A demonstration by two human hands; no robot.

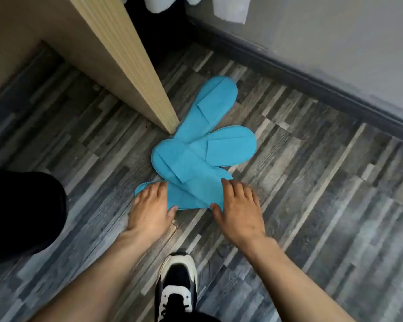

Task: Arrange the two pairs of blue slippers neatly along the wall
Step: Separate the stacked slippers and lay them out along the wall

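We've got the blue slippers (196, 149) piled crosswise, nothing lined along the wall (335, 38) yet; left hand (149, 210) and right hand (240, 210) flat, open on them.

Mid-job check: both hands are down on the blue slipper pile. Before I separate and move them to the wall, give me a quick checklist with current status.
1. Left hand on the pile: ok, it lies flat on the nearest slipper's left end.
2. Right hand on the pile: ok, its fingers rest on the right edge.
3. Firm grip on any slipper: cannot tell, both hands look flat rather than closed.
4. Slippers separated: not ok, they overlap in a fan by the wooden panel.
5. Four slippers counted: cannot tell, overlap hides the edges.
6. Floor along the wall's baseboard free: ok.
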